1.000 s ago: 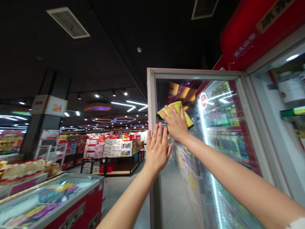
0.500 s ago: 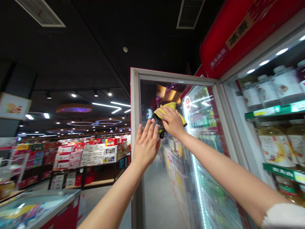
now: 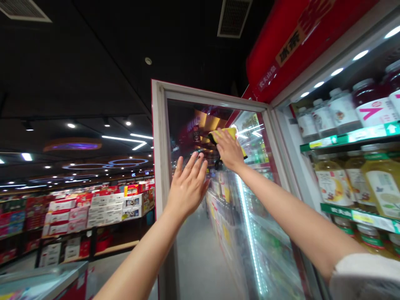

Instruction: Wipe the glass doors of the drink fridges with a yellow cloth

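A glass fridge door (image 3: 200, 250) with a pale frame stands swung open in front of me. High on its pane, my right hand (image 3: 230, 151) presses a yellow cloth (image 3: 229, 132) with dark edging, which shows above and beside the fingers. My left hand (image 3: 187, 183) is at the door's left side, palm toward the glass and fingers stretched out. It holds nothing; whether the palm touches the pane I cannot tell. Reflections of lit shelves and bottles show in the glass.
To the right, the open fridge holds bottled drinks (image 3: 331, 179) on shelves with green price strips (image 3: 350, 135). Its red header (image 3: 281, 46) juts out above. Stacked boxes (image 3: 106, 208) fill a display at left. A chest freezer (image 3: 71, 271) stands low at the left.
My view has turned right, so the door and shelves sit further left and more bottles show. The right hand and cloth have shifted right across the pane, away from the left hand.
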Action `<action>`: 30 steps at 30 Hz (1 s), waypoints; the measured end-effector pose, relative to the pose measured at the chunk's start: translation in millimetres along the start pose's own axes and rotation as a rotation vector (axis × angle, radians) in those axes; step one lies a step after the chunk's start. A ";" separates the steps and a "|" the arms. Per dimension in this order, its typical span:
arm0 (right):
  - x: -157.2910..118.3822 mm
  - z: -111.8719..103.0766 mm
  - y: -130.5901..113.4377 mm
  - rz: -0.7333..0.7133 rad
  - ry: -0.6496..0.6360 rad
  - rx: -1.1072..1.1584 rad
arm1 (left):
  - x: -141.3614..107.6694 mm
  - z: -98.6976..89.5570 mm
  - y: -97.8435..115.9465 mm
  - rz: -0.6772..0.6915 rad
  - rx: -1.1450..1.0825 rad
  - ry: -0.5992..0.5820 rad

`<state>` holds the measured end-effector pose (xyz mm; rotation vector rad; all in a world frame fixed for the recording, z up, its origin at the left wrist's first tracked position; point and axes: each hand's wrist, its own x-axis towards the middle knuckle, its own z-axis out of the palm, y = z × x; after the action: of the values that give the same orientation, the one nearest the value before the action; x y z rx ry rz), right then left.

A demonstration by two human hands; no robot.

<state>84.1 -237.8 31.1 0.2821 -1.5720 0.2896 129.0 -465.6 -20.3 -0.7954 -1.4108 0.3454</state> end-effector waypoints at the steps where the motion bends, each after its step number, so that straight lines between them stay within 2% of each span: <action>1: 2.4 -1.9 14.4 0.111 0.060 0.005 | 0.7 -2.2 0.5 0.005 -0.001 0.000; 3: 4.3 -3.2 36.6 0.345 0.194 0.015 | 1.5 -6.0 1.3 0.013 0.005 0.000; 5: 0.9 -0.6 41.6 0.446 0.279 0.014 | 2.0 -8.0 2.2 0.027 0.013 0.000; 7: -6.4 4.0 32.3 0.315 0.257 0.017 | 2.4 -7.8 2.6 0.047 0.014 0.004; 10: -16.9 6.2 24.1 -0.031 0.121 0.031 | 2.3 -4.7 0.8 0.068 0.014 0.009; 11: -19.0 4.8 29.0 -0.073 0.091 0.030 | 1.7 -3.3 -0.6 0.067 0.019 0.006; 12: -20.4 2.5 37.9 -0.053 0.078 0.026 | 0.9 -1.7 -2.5 0.064 0.025 0.002; 13: -21.1 0.2 49.4 0.023 0.082 0.018 | -0.1 0.0 -4.6 0.059 0.030 -0.004; 16: -21.0 -1.7 79.8 0.378 0.140 -0.004 | -1.0 7.4 -9.4 0.039 0.020 -0.037; 17: -20.5 0.5 83.0 0.448 0.146 -0.010 | 0.8 10.8 -9.5 0.026 0.010 -0.050; 18: -19.8 3.9 81.9 0.458 0.133 -0.011 | 4.5 14.9 -8.3 0.009 0.000 -0.062; 19: -18.5 8.0 77.5 0.406 0.102 -0.007 | 10.4 19.6 -5.6 -0.007 -0.009 -0.076; 22: -10.4 16.3 61.0 0.104 -0.011 0.022 | 42.1 35.7 11.2 -0.021 -0.029 -0.130; 24: -1.6 13.7 62.9 0.026 -0.045 0.022 | 71.2 46.4 27.5 -0.006 -0.041 -0.186; 27: 9.0 0.3 88.5 0.153 -0.031 -0.022 | 112.4 60.1 51.6 -0.040 -0.060 -0.265; 30: 8.9 -10.4 113.8 0.344 0.020 -0.071 | 136.9 71.3 67.8 -0.087 -0.072 -0.326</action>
<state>53.1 -127.7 39.3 -0.0487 -1.6048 0.5006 99.4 -308.3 32.8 -0.7564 -1.7656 0.3698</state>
